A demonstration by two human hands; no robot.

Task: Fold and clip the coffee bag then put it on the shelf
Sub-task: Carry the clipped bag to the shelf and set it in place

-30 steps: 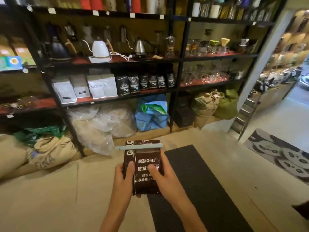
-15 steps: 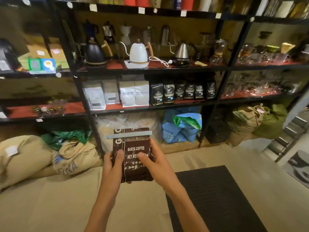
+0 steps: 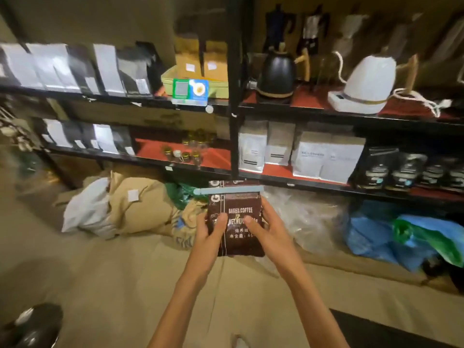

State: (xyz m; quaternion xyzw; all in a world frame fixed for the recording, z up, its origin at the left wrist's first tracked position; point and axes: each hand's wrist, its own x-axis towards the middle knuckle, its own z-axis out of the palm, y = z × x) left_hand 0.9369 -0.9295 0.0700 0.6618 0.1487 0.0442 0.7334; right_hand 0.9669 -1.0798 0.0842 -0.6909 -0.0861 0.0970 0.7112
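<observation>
Hands meet around a dark brown coffee bag (image 3: pixel 237 217) printed "BAKED.COFFEE", held upright in the air in front of the black shelving unit (image 3: pixel 234 96). The left hand (image 3: pixel 209 234) grips its left edge and the right hand (image 3: pixel 266 232) its right edge, both thumbs pressed on the front. A pale blue clip (image 3: pixel 228 190) runs across the folded top. Behind, silver coffee bags (image 3: pixel 326 156) stand on a red-lined shelf, with a black kettle (image 3: pixel 276 74) and a white kettle (image 3: pixel 366 84) above. Burlap sacks (image 3: pixel 140 204) lie on the floor below.
</observation>
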